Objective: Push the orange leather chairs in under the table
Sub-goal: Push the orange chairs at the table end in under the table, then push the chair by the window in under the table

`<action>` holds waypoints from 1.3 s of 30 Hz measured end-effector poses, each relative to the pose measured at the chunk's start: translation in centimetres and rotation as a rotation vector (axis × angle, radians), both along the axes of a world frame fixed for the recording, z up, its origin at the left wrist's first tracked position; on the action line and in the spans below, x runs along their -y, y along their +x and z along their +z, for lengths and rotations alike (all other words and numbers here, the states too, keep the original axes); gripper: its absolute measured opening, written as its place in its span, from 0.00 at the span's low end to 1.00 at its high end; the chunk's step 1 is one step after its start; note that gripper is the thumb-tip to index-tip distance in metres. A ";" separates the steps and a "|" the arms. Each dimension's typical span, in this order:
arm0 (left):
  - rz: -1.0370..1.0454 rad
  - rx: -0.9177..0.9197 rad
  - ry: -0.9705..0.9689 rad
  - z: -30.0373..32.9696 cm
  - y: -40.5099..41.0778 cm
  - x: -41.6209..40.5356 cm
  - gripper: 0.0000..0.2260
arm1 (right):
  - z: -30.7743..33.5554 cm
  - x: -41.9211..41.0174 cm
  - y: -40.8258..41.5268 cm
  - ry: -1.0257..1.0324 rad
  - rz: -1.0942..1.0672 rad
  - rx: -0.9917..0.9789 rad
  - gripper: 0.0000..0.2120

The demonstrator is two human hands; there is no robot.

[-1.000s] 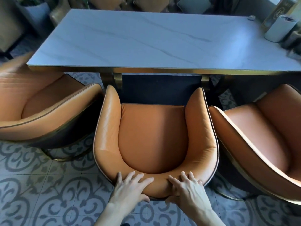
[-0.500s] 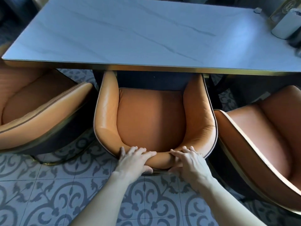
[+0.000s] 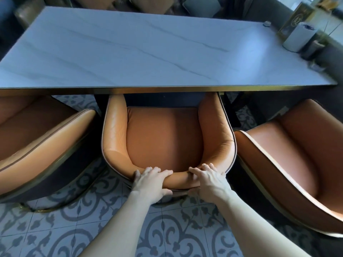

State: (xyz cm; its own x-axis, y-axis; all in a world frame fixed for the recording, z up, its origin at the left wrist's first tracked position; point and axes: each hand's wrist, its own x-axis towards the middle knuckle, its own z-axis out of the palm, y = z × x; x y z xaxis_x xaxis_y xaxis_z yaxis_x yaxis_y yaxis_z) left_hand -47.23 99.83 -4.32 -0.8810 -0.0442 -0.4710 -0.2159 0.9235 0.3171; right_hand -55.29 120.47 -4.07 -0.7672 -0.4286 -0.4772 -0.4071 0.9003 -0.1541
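Note:
The middle orange leather chair stands in front of me with the tips of its arms tucked under the edge of the white marble table. My left hand and my right hand both grip the top of its curved backrest, fingers over the rim and thumbs behind it. The left orange chair sits at an angle with its front under the table edge. The right orange chair stands angled away, clear of the table.
A white cylinder holder and a gold menu stand sit at the table's far right corner. Cushioned seats line the far side. The patterned tile floor lies beneath me, between the side chairs.
The middle chair has slid forward from clear of the table until its arm tips are under the edge. Both hands stayed on the backrest and my arms stretched out.

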 end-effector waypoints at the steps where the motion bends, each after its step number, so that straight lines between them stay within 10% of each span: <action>1: -0.012 -0.012 -0.018 0.6 0.0 0.0 0.31 | 0.7 0.0 0.3 0.009 -0.006 -0.004 0.44; 22: 0.019 -0.509 -0.182 31.8 -4.2 -16.1 0.45 | 32.8 -21.6 -0.1 -0.136 -0.223 -0.456 0.50; 32: -0.101 -0.560 -0.186 31.9 -8.4 -45.0 0.45 | 32.7 -51.0 -0.8 -0.138 -0.408 -0.457 0.50; 39: -0.152 -0.510 -0.142 29.4 -11.8 -51.3 0.46 | 29.4 -57.4 -3.5 -0.111 -0.462 -0.442 0.50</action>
